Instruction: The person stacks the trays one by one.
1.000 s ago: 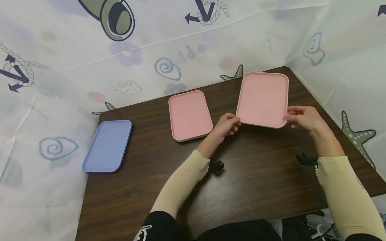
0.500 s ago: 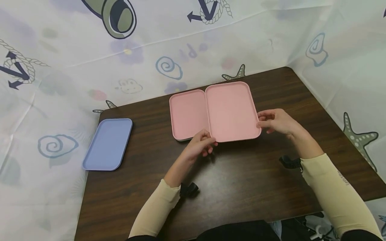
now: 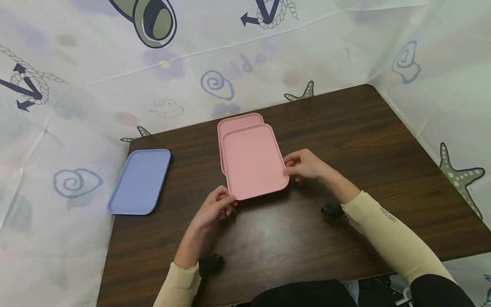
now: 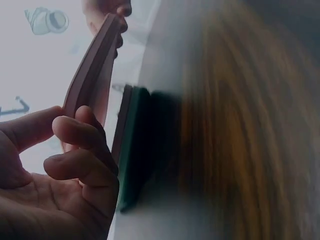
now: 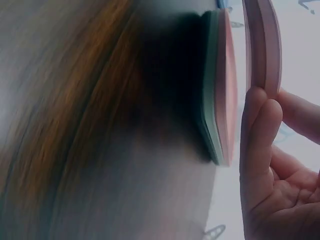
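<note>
Both hands hold a pink rectangular tray (image 3: 255, 164) by its edges. My left hand (image 3: 215, 207) pinches its near left corner between thumb and fingers, and my right hand (image 3: 305, 164) grips the right side near the front. Behind and partly beneath it in the head view, another pink tray (image 3: 238, 122) lies on the table, mostly covered. The right wrist view shows that lower pink tray sitting on a green tray (image 5: 210, 85), with a gap between this stack and the held tray (image 5: 264, 50).
A blue tray (image 3: 140, 182) lies at the left end of the dark wooden table (image 3: 337, 123). Patterned white cloth (image 3: 172, 85) hangs along the back and sides. Each wrist wears a small black camera (image 3: 212, 264).
The held pink tray has moved left and toward me with both hands, from the right of the stack to overlapping it. The blue tray and the stack have stayed put.
</note>
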`<state>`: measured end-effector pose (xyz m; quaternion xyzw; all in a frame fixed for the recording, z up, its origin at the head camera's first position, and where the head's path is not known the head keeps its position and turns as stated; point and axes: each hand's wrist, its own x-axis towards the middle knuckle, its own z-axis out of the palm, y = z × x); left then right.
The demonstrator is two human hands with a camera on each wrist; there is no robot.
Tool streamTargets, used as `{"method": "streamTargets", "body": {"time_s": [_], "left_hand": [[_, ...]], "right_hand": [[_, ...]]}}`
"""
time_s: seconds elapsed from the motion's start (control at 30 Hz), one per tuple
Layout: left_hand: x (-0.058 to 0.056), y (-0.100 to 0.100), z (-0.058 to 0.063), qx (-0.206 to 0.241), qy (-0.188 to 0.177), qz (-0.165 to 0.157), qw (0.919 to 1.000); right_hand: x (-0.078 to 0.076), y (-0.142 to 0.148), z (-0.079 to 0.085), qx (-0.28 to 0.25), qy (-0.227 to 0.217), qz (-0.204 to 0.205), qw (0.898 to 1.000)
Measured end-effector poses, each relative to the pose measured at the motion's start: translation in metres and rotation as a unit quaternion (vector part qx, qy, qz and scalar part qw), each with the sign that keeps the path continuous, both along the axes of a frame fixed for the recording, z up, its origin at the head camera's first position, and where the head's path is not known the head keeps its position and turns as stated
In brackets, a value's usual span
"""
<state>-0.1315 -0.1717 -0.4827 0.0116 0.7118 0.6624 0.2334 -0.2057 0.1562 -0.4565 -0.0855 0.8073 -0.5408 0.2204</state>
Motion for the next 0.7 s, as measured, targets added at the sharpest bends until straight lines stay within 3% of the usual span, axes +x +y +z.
{"method": "streamTargets", "body": {"time_s": [0.37,0.7], "left_hand": [[-0.014,-0.015,-0.003,-0.047,-0.023,0.036,0.998],[-0.03,-0.014,-0.007,-0.083,0.0,0.073,0.9939]], "right_hand": [[-0.009,-0.028,-0.005,-0.025,-0.014,-0.032,0.999],[-0.019,-0.035,-0.016,-0.031,-0.01,-0.058,0.998]]}}
